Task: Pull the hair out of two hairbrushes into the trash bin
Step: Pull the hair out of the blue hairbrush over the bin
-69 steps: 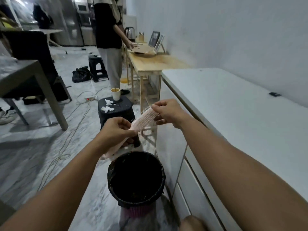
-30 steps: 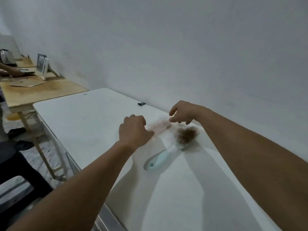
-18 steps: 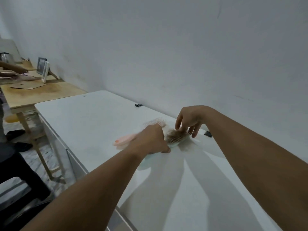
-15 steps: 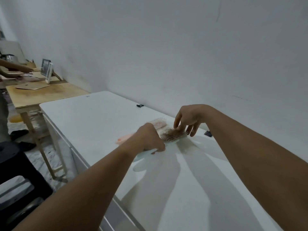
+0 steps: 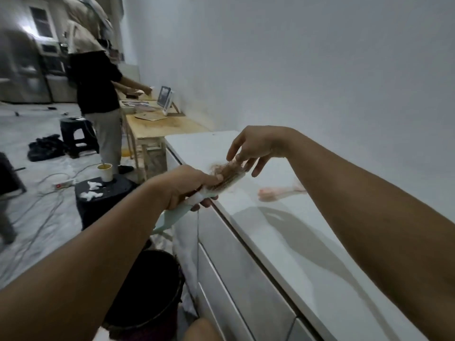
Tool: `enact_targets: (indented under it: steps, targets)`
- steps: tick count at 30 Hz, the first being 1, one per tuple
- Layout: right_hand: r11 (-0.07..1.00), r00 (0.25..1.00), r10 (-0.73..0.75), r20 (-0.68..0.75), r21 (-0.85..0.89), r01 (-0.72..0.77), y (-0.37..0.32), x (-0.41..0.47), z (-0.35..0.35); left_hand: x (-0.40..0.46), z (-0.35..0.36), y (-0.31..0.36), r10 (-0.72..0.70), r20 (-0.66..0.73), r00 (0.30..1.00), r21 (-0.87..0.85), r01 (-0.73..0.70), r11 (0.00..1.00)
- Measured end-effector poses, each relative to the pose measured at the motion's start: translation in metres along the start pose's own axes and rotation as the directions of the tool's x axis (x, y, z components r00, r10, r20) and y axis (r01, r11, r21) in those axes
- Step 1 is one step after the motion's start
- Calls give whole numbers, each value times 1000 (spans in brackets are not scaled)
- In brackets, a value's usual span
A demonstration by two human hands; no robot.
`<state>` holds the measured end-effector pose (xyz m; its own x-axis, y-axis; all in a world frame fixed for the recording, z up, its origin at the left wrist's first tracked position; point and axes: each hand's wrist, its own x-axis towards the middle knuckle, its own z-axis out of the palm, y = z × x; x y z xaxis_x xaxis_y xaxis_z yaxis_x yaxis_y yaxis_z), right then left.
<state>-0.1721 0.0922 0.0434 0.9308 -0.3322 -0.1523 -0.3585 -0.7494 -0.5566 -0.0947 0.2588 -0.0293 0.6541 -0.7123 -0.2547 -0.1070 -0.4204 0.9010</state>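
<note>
Holding the pale green hairbrush point(image 5: 197, 196) by the neck where handle meets head, the left hand point(image 5: 183, 185) is keeping it in the air off the front edge of the white cabinet top point(image 5: 283, 232), fingers wrapped tight around it and thumb lying along the brush head. The right hand point(image 5: 253, 147) is hovering over the bristles with fingers spread and loose, their tips just reaching the brown hair point(image 5: 227, 168) matted there; whether any strand is already pinched, I cannot tell. The trash bin point(image 5: 150, 291) is standing on the floor below and nearer the wearer, not directly under the brush. To my eye, the pull is likely going best if the brush is brought over the bin first, the mat is pinched low at the bristle roots, and it is peeled off along the bristles in one piece.

Counting from the head view, which is the only one: two hairbrushes are showing, the green one in hand and a pink hairbrush point(image 5: 278, 193) lying on the cabinet top beyond the right forearm, its head hidden by that arm. One bin, one clump of hair.
</note>
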Motion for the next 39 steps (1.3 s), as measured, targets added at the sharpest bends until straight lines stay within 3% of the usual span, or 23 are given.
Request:
enact_targets:
  steps: [6,9,13,17,24,28,30,34,39]
  targets:
    - [985,977,-162,137,-35,168,-73,52,75,-19,-66,-72,-164,-167,972,-165,136,977]
    - [968,956,-233,181,-46,245,-97,80,125,-22,-88,-112,-219,-175,960,-281,165,945]
    - [944,940,-316,126,-57,325,-105,122,196,-14,-110,-164,-255,-203,945,-426,149,892]
    - [926,931,-365,10,-95,365,-93,163,265,10,-114,-220,-339,-350,873,-452,159,878]
    - [966,965,-259,-28,7,259,-34,229,361,63,-114,-329,-423,-459,782,-341,284,896]
    - [985,990,-118,-80,117,127,15,256,419,96,-105,-387,-460,-441,771,-264,378,887]
    - [979,997,-73,-8,189,73,35,263,444,109,-98,-410,-476,-434,765,-224,420,879]
    - [970,961,-157,227,219,107,68,272,497,140,-84,-456,-523,-413,746,-198,487,850]
    - [969,976,-139,170,229,98,99,285,546,156,-74,-496,-617,-228,753,-262,563,784]
